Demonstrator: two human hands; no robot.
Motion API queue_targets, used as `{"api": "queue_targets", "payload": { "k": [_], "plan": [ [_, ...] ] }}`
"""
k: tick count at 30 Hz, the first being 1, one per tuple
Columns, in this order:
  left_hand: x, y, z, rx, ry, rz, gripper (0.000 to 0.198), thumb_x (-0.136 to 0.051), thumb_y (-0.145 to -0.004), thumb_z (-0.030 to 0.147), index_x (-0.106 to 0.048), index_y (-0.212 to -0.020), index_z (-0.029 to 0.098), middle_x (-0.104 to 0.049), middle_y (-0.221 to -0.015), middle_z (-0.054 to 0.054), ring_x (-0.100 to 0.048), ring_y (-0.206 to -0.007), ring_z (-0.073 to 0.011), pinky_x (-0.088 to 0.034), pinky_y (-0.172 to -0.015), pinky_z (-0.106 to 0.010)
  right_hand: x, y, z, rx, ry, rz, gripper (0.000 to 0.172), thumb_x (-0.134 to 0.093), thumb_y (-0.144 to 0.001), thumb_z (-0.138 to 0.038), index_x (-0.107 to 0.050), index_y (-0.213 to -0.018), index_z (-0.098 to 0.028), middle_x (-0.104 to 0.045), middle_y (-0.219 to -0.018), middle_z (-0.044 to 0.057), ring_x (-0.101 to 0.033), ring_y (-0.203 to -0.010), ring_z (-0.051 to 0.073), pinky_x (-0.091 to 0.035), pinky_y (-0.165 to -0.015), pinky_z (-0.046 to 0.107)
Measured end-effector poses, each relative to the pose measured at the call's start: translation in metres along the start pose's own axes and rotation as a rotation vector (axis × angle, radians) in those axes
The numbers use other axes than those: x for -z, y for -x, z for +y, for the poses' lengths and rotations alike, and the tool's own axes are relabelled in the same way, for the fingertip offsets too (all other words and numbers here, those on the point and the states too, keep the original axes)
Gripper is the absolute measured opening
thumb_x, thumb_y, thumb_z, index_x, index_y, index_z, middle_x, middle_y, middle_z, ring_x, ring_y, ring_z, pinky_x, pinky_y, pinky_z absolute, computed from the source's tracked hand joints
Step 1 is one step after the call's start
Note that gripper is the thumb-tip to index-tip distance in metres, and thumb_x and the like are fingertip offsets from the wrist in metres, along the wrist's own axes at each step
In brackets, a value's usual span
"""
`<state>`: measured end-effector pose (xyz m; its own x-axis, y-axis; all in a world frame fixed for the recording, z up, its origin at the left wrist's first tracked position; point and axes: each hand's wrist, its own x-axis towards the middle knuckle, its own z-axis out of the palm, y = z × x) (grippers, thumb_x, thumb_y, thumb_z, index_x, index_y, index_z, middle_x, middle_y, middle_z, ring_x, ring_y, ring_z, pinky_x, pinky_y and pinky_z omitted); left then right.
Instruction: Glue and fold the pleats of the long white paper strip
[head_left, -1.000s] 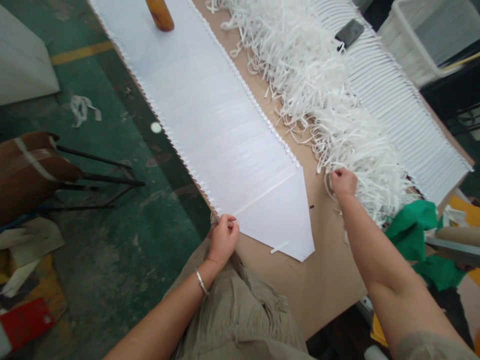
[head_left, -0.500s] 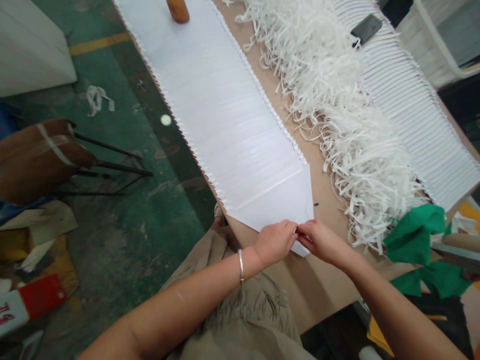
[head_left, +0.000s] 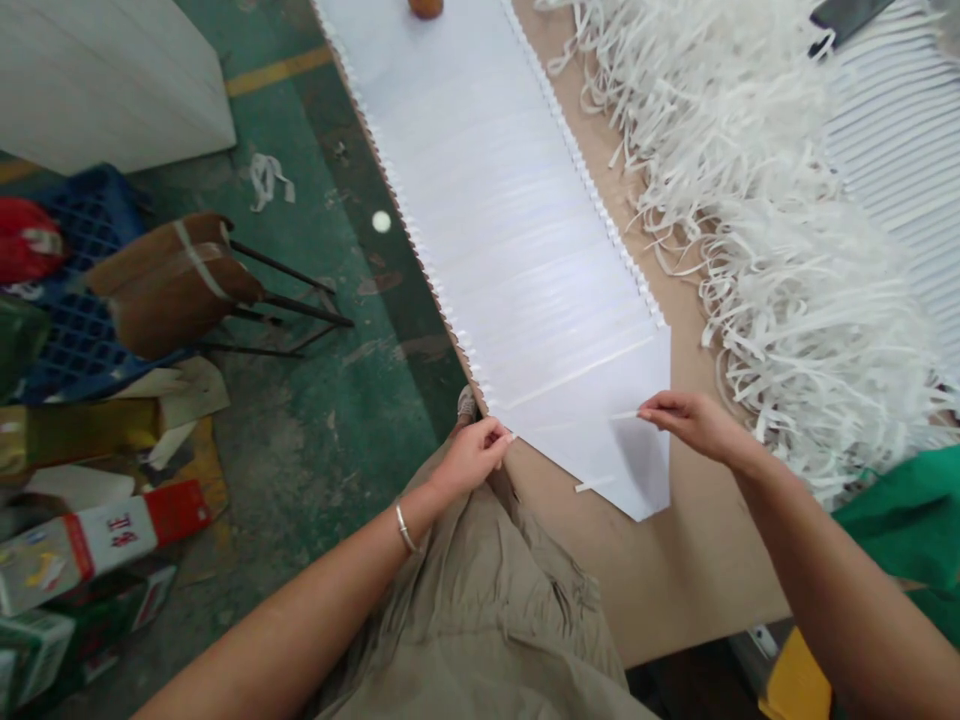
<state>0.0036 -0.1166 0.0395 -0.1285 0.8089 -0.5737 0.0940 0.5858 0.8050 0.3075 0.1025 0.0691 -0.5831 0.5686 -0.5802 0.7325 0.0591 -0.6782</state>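
Note:
A long white sheet (head_left: 517, 230) made of many thin strips laid side by side runs up the brown table (head_left: 675, 570). Its near end is a plain pointed piece. My left hand (head_left: 472, 455) pinches one end of a thin white strip (head_left: 570, 425) at the sheet's left edge. My right hand (head_left: 686, 420) pinches the strip's other end near the right edge, holding it stretched across the sheet. A short loose strip (head_left: 594, 485) lies on the pointed end just below.
A big tangled heap of white strips (head_left: 780, 220) fills the table's right side, with another strip sheet (head_left: 900, 150) beyond it. Green cloth (head_left: 900, 520) lies at the right edge. A brown chair (head_left: 180, 285), a blue crate (head_left: 75, 290) and boxes (head_left: 90, 550) stand on the green floor.
My right hand left the strip heap and met my left hand at the sheet's tip. Both hands then moved apart, stretching a strip across the sheet. The view shifted left.

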Motion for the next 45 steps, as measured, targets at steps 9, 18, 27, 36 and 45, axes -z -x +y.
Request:
{"api": "queue_targets", "payload": {
  "k": [9, 18, 27, 36, 45],
  "plan": [
    [0.008, -0.035, -0.017, 0.011, 0.096, 0.229, 0.019, -0.058, -0.086, 0.035, -0.056, -0.074, 0.021, -0.057, -0.057, 0.004, -0.053, -0.055, -0.0139, -0.041, -0.059, -0.026, 0.039, -0.061, 0.025, -0.094, -0.154, 0.325, 0.049, -0.077, -0.07, -0.066, -0.069, -0.079, -0.019, -0.066, -0.066, 0.002, -0.058, -0.062, 0.015, -0.046, -0.06, 0.028],
    [-0.002, -0.058, -0.013, 0.04, -0.172, 0.461, 0.019, -0.059, -0.088, 0.031, -0.057, -0.072, 0.021, -0.064, -0.072, 0.0, -0.058, -0.069, -0.0161, -0.041, -0.067, -0.027, 0.047, -0.107, 0.031, -0.061, -0.151, 0.507, 0.042, -0.078, -0.069, -0.058, -0.066, -0.077, -0.019, -0.062, -0.062, 0.0, -0.052, -0.055, 0.013, -0.043, -0.053, 0.026],
    [-0.005, -0.055, -0.012, 0.028, -0.174, 0.481, 0.019, -0.056, -0.09, 0.03, -0.054, -0.074, 0.022, -0.064, -0.073, 0.001, -0.058, -0.07, -0.0162, -0.042, -0.069, -0.027, 0.041, -0.129, 0.044, -0.047, -0.084, 0.585, 0.033, -0.07, -0.071, -0.051, -0.066, -0.078, -0.019, -0.057, -0.061, -0.002, -0.049, -0.057, 0.013, -0.039, -0.057, 0.028],
    [-0.007, -0.058, -0.01, 0.075, -0.206, 0.5, 0.017, -0.058, -0.089, 0.027, -0.054, -0.073, 0.022, -0.065, -0.073, 0.0, -0.059, -0.071, -0.0168, -0.042, -0.069, -0.028, 0.034, -0.13, 0.039, -0.065, -0.012, 0.63, 0.034, -0.065, -0.075, -0.05, -0.069, -0.081, -0.017, -0.063, -0.067, 0.001, -0.052, -0.062, 0.015, -0.043, -0.063, 0.03],
    [-0.009, -0.062, -0.008, 0.113, -0.305, 0.509, 0.022, -0.058, -0.088, 0.026, -0.05, -0.068, 0.022, -0.064, -0.071, 0.0, -0.057, -0.067, -0.0165, -0.036, -0.066, -0.028, 0.031, -0.129, 0.033, -0.084, 0.054, 0.657, 0.026, -0.065, -0.076, -0.043, -0.067, -0.078, -0.017, -0.062, -0.066, 0.001, -0.053, -0.062, 0.015, -0.046, -0.066, 0.031]
  ]
}}
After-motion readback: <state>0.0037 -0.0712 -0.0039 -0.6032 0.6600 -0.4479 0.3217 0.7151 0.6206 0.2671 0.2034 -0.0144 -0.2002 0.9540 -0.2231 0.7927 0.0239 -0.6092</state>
